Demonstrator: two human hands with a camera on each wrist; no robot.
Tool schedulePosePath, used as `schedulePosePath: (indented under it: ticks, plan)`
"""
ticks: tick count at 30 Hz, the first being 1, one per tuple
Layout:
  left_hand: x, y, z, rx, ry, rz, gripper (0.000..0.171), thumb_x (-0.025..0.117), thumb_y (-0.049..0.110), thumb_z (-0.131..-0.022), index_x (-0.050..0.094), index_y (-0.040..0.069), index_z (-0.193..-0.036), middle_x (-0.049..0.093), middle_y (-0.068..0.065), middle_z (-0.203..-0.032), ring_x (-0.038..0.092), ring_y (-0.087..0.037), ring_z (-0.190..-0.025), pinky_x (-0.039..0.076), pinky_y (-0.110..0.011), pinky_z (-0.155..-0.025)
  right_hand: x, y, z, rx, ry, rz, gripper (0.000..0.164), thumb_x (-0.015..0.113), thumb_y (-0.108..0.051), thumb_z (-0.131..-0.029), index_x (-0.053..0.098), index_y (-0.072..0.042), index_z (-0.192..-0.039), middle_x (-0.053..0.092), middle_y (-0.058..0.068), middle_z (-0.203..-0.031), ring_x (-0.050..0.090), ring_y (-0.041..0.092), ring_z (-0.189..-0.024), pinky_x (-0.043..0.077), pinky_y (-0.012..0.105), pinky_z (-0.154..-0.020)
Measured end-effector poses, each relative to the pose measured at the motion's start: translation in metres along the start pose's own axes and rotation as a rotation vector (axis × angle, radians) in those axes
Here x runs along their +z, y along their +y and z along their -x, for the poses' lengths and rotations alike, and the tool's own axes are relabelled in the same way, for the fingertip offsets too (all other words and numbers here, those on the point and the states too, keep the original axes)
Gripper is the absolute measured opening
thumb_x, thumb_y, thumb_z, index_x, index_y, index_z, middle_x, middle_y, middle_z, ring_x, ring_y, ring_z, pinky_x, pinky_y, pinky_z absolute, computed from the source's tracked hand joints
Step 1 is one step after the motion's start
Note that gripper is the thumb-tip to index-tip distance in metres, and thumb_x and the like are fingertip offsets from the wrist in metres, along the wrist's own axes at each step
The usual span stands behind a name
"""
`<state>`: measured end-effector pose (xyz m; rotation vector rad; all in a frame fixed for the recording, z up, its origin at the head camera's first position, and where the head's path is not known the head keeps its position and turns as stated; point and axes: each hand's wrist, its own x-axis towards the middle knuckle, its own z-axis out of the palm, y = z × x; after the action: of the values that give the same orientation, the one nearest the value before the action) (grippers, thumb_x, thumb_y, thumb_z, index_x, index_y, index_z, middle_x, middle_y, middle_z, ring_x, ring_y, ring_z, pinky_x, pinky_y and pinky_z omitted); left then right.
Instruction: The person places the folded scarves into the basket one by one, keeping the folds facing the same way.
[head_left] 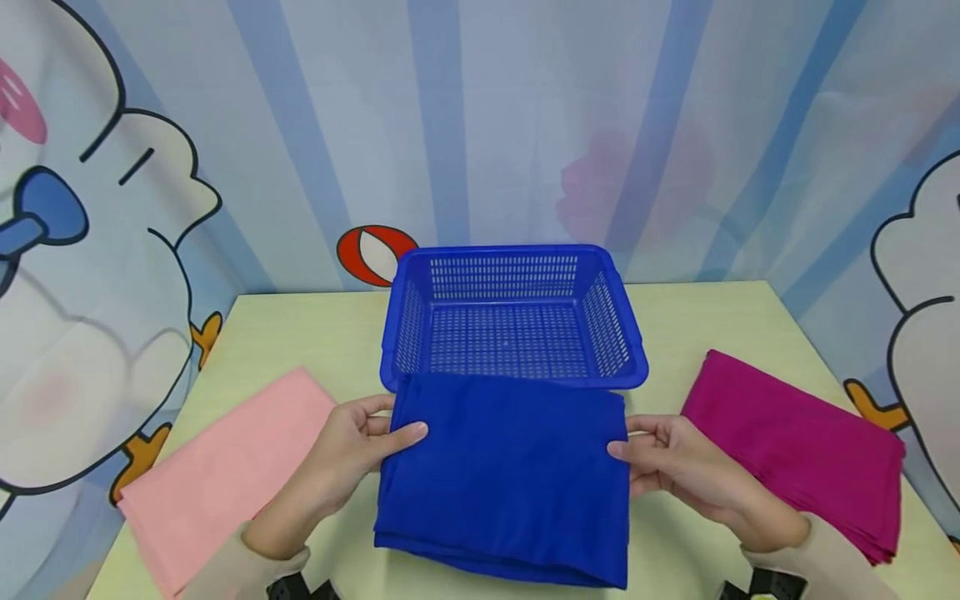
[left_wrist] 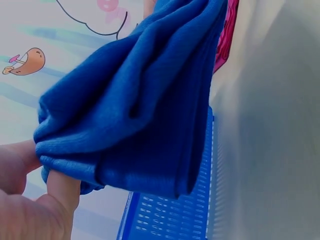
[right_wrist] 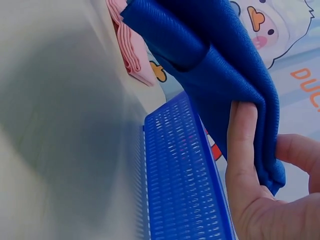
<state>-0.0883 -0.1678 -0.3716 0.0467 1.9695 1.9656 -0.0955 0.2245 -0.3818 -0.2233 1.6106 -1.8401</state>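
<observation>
The head camera looks forward and down over the table [head_left: 330, 333] from above its near side, framing the left hand [head_left: 348, 450], the right hand [head_left: 682, 462], the blue basket [head_left: 510, 342] and the backdrop [head_left: 502, 125]. The left wrist camera is close to the left hand with its frame turned sideways, facing across to the right toward the magenta cloth [head_left: 802, 450]; the right wrist camera, similarly close and turned, faces across to the left toward the pink cloth [head_left: 232, 458]. The blue cloth [head_left: 502, 483] and the blue basket appear in all three views.
</observation>
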Motion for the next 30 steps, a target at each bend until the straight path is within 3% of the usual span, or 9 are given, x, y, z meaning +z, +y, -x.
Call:
schedulePosePath:
  ticks: [18,24,30]
  plan:
    - [0.001,0.017,-0.010,-0.003,0.044,-0.003,0.057,0.072,0.013,-0.093,0.047,-0.008,-0.139,0.070,-0.023,-0.111,0.073,-0.030,-0.091,0.059,-0.040,-0.080,-0.005,-0.018,-0.003,-0.035,0.013,0.022,0.025,0.053,-0.009,-0.104,0.057,0.002,-0.126,0.073,0.013,-0.105,0.074,0.023,-0.083,0.058,0.039,-0.084]
    - [0.000,0.021,-0.014,-0.009,0.052,-0.016,0.059,0.072,0.015,-0.094,0.045,-0.007,-0.142,0.069,-0.023,-0.114,0.072,-0.031,-0.094,0.058,-0.039,-0.083,-0.006,-0.027,-0.005,-0.052,0.035,0.055,0.023,0.054,-0.009,-0.104,0.055,0.003,-0.123,0.070,0.007,-0.090,0.072,0.019,-0.075,0.059,0.037,-0.080]
    - [-0.002,0.027,-0.018,-0.009,0.056,-0.007,0.061,0.071,0.016,-0.094,0.043,-0.006,-0.144,0.068,-0.023,-0.119,0.071,-0.030,-0.099,0.056,-0.038,-0.086,-0.003,-0.041,-0.009,-0.044,0.089,0.080,0.016,0.057,-0.010,-0.102,0.051,0.003,-0.108,0.056,0.001,-0.073,0.067,0.017,-0.067,0.060,0.034,-0.076]
